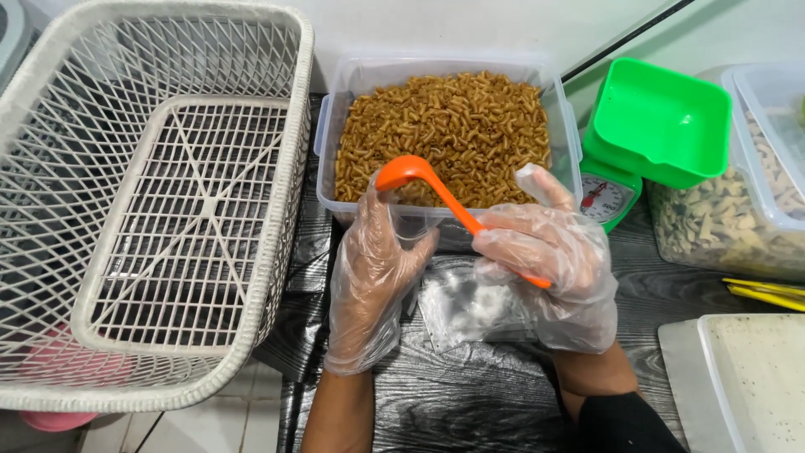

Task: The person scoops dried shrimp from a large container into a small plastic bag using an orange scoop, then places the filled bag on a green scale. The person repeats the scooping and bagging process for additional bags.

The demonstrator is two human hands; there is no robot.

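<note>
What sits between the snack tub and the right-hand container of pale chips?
In the head view, a green kitchen scale with its green tray stands between the snack tub and the chip container.

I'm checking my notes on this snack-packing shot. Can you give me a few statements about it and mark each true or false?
1. The right hand holds an orange spoon. True.
2. The clear tub of brown snacks is empty. False: it is well filled.
3. The green scale stands right of the tub. True.
4. The white basket holds filled bags. False: it looks empty.
5. The left hand is bare. False: both hands wear clear plastic gloves.
</note>
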